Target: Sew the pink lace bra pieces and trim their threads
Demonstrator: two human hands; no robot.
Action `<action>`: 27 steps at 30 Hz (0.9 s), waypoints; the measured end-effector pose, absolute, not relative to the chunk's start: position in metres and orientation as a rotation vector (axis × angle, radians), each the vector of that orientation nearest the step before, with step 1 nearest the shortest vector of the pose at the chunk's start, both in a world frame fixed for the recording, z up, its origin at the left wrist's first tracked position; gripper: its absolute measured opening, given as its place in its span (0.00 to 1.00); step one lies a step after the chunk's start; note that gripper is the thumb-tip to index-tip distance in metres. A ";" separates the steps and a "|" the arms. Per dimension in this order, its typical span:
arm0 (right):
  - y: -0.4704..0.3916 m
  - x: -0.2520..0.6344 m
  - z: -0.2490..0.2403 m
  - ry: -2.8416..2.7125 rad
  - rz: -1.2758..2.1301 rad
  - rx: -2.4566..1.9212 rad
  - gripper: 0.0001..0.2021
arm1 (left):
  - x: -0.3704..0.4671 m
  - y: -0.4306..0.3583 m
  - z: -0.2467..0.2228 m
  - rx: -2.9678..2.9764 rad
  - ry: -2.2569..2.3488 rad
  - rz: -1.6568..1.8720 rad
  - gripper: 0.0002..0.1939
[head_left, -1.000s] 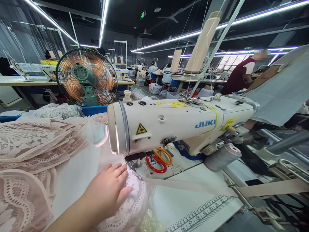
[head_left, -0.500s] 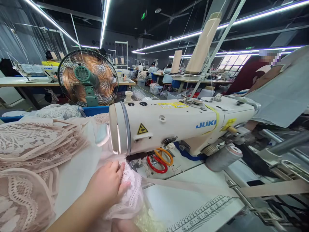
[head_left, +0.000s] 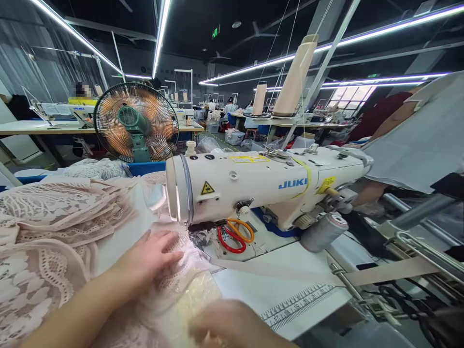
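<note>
My left hand (head_left: 152,258) lies on pale pink lace fabric (head_left: 184,266) just in front of the sewing head, its fingers stretched out and pressing the cloth down. The fabric runs up to the presser foot (head_left: 199,239) of a white JUKI sewing machine (head_left: 224,188). At the bottom edge my right hand (head_left: 232,324) is smeared by motion beside a crinkled, yellowish clear patch (head_left: 197,297); its fingers cannot be made out. A pale flat band (head_left: 275,272) stretches from the metal guide at the right towards the presser foot.
Pink lace pieces (head_left: 54,217) are heaped at the left. Red and orange rings (head_left: 235,235) and a grey thread cone (head_left: 324,232) sit by the machine. A printed ruler (head_left: 299,304) marks the front table. A fan (head_left: 136,123) stands behind; another person's arm (head_left: 391,118) shows at right.
My right hand has come up into view at the bottom and moved right. My left hand has shifted slightly left, its fingers flatter on the lace. The view has turned a little.
</note>
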State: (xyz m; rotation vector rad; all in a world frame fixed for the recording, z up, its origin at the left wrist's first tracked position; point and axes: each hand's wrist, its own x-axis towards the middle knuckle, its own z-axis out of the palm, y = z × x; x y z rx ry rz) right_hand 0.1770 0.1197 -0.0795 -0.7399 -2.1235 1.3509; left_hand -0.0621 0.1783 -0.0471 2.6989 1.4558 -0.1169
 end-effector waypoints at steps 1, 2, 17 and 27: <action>0.128 0.183 -0.075 -2.183 1.218 -0.780 0.16 | -0.057 0.173 -0.046 2.712 1.375 -0.089 0.23; 0.138 0.187 -0.071 -2.264 1.040 -0.825 0.15 | -0.050 0.167 -0.047 2.717 1.296 -0.041 0.17; 0.164 0.211 -0.089 -2.757 0.017 -0.805 0.16 | -0.035 0.148 -0.082 3.100 0.998 0.563 0.14; 0.178 0.186 -0.082 -2.728 -0.083 -0.955 0.16 | -0.048 0.174 -0.085 3.078 0.936 0.555 0.16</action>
